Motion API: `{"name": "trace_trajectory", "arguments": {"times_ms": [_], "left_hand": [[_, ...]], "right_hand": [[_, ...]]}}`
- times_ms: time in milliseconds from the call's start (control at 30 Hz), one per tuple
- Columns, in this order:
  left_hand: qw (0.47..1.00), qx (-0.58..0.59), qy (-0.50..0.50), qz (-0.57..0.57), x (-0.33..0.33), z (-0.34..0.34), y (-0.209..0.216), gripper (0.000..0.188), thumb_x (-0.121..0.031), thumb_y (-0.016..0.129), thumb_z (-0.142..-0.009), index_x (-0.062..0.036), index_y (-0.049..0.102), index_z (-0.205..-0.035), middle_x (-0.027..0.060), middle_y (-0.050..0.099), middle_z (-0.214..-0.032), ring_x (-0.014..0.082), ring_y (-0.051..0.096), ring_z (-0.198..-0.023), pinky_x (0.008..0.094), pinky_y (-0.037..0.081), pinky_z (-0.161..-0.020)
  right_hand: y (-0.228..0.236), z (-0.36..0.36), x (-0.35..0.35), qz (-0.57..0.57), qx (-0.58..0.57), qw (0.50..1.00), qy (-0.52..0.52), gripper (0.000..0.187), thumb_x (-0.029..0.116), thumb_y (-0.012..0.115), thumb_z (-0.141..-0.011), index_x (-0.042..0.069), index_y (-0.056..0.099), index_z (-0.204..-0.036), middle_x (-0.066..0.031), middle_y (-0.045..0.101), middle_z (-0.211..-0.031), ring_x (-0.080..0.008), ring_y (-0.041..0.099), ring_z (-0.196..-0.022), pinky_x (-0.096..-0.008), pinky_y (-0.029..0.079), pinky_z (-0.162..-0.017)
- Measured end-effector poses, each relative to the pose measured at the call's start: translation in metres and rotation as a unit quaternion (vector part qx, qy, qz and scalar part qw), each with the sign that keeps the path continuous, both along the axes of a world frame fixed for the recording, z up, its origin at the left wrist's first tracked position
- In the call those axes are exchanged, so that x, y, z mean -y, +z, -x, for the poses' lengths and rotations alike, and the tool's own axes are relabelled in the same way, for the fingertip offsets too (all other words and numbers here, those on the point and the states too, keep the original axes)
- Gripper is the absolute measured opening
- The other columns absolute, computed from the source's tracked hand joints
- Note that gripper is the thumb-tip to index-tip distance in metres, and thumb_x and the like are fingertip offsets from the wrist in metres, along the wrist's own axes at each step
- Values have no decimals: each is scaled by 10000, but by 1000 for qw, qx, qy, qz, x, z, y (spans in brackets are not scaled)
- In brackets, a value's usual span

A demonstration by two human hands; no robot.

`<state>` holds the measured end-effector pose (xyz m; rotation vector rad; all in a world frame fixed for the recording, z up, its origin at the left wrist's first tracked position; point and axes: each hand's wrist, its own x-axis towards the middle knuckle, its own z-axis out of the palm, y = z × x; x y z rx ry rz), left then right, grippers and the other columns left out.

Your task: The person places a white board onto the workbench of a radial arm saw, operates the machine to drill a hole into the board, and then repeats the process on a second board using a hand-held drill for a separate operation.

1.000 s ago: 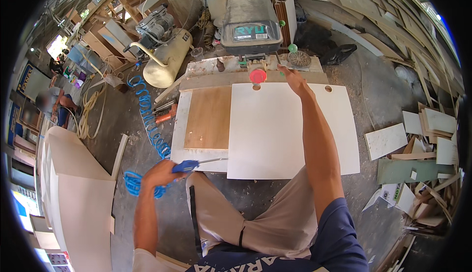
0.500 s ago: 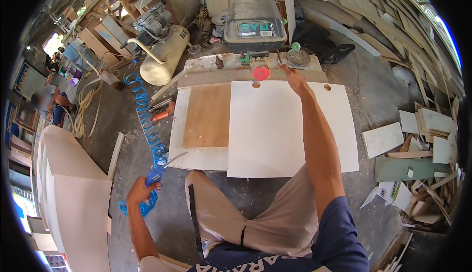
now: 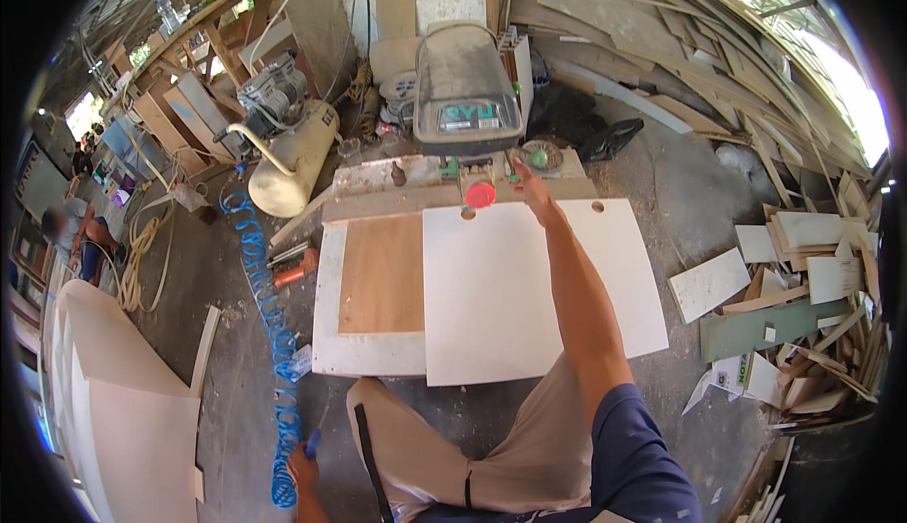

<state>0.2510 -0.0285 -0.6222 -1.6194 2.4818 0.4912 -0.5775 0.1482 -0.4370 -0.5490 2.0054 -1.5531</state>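
My left hand (image 3: 301, 474) is low at the left, beside my knee, closed round a blue air blow gun (image 3: 314, 444) with a thin metal nozzle. A coiled blue air hose (image 3: 282, 372) hangs by it. My right hand (image 3: 534, 194) reaches forward to the drill press (image 3: 465, 98), its fingers closed at a green-tipped feed lever (image 3: 515, 166). Under the red round part (image 3: 481, 194) of the press lies a white panel (image 3: 510, 296). Two round holes show near the panel's far edge, one beside the red part. The drill bit cannot be made out.
A brown board (image 3: 382, 273) lies left of the panel. An orange power tool (image 3: 297, 268) rests on the floor near a cream air compressor (image 3: 295, 164). Board offcuts (image 3: 803, 268) are piled at right. Large pale panels (image 3: 132, 400) stand at left; a person (image 3: 80, 230) sits farther back.
My left hand has dropped lower with the blow gun, and the hose hangs straighter. The view has shifted, so the bench appears lower. My right hand stays at the press lever.
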Motion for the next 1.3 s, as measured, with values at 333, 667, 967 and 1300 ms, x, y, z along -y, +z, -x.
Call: {"name": "trace_trajectory", "arguments": {"times_ms": [333, 667, 967, 1300], "left_hand": [[987, 72, 140, -30, -9, 11, -33, 831, -243, 807, -734, 43, 458, -1431, 275, 675, -1203, 441, 667, -1078, 460, 521, -969], [823, -439, 158, -326, -139, 290, 146, 292, -289, 631, -1008, -15, 656, -1107, 86, 692, -875, 220, 682, -808, 311, 575, -696], [648, -520, 293, -474, -195, 363, 115, 456, -175, 757, -921, 90, 503, -1190, 209, 625, -1147, 324, 687, -948, 444, 639, -731], [664, -368, 246, -603, -185, 358, 124, 540, -184, 809, -876, 53, 561, -1294, 176, 649, -1199, 309, 673, -1048, 472, 584, -863]], "right_hand": [[9, 3, 66, 137, 44, 989, -24, 1054, 842, 368, -884, 49, 327, -1576, -150, 464, -1548, -339, 485, -1367, -441, 368, -1077], [-37, -13, 21, 180, -89, 974, -106, 668, 590, 468, -1027, -33, 686, -1130, -98, 687, -1031, -185, 572, -994, -350, 427, -952], [-37, -6, 8, 103, -84, 987, -89, 784, 655, 499, -981, -45, 613, -1315, -167, 655, -1258, -251, 579, -1173, -371, 422, -1033], [-13, -23, 3, 67, -76, 995, -23, 889, 732, 456, -947, -45, 594, -1357, -181, 637, -1291, -276, 603, -1101, -401, 427, -1013]]}}
